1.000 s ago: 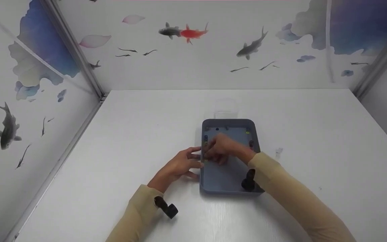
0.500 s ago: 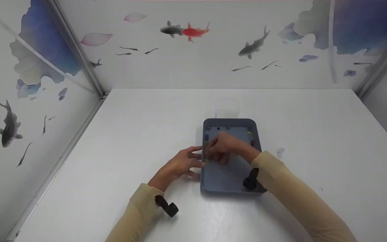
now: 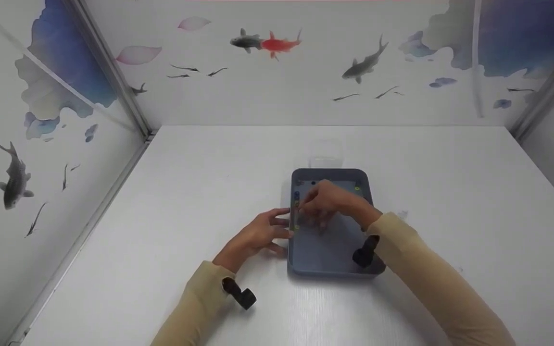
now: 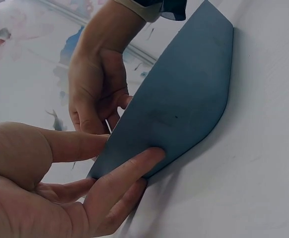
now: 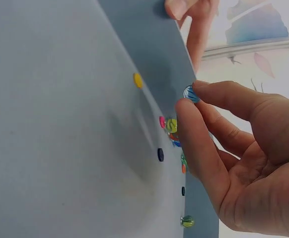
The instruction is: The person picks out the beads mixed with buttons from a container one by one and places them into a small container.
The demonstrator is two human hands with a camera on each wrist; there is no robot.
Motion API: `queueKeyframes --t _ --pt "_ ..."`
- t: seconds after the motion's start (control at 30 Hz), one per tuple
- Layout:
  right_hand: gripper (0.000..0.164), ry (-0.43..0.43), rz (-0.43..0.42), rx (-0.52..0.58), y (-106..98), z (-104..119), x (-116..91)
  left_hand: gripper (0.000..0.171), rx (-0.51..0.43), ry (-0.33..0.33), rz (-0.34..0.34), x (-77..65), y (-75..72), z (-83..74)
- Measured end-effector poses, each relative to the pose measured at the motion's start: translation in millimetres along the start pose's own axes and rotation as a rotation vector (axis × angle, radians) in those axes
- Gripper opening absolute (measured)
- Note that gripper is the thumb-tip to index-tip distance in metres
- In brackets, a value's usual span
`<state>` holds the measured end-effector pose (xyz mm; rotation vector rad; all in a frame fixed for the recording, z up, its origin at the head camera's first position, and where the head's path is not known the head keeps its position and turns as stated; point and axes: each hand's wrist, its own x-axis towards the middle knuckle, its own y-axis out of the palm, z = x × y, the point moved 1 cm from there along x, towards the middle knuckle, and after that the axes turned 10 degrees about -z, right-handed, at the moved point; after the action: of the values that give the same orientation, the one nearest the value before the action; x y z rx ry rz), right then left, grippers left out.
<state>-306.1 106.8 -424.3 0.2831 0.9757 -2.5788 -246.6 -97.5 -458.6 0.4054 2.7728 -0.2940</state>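
In the right wrist view, my right hand pinches a clear glass marble with blue stripes between thumb and fingertip. It is raised above the floor of the grey-blue tray, near the left wall. Against that wall's outer face lie the extended fingers of my left hand, one fingertip flat on the side and another at the rim. Below the pinched marble, a yellow-green marble sits by a pink button. A yellow button and a dark button are close to the same wall.
A striped green marble lies in a tray corner. Another yellow button is near the tray's far right. Behind the tray stands a clear plastic box. A small clear item lies right of it, partly behind the right sleeve.
My right hand has lifted from low by the tray's left wall and shifted slightly right and away. The left hand stays against the tray's side.
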Motion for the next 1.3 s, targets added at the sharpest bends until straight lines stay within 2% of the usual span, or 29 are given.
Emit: queueKeyframes --t 0.13,0.43,0.63,0.97,1.3 --pt "0.021 -0.033 -0.032 0.008 -3.9 -0.9 0.1 0.074 -0.001 0.004 0.003 0.3 -0.2 1.0" --pt "0.022 0.009 -0.083 0.051 -15.5 -1.0 0.5 0.073 0.003 -0.004 0.005 1.2 0.9 2.3" --pt "0.025 -0.017 -0.122 0.079 -23.9 -2.5 0.0 0.073 -0.001 0.003 0.006 0.3 0.4 1.9" --pt "0.032 -0.039 -0.175 0.214 -35.2 -7.8 2.9 0.073 0.002 -0.008 -0.010 1.5 0.4 1.0" --pt "0.032 -0.079 -0.290 0.288 -42.6 -13.3 5.5 0.073 -0.002 -0.016 -0.024 1.3 1.8 2.2"
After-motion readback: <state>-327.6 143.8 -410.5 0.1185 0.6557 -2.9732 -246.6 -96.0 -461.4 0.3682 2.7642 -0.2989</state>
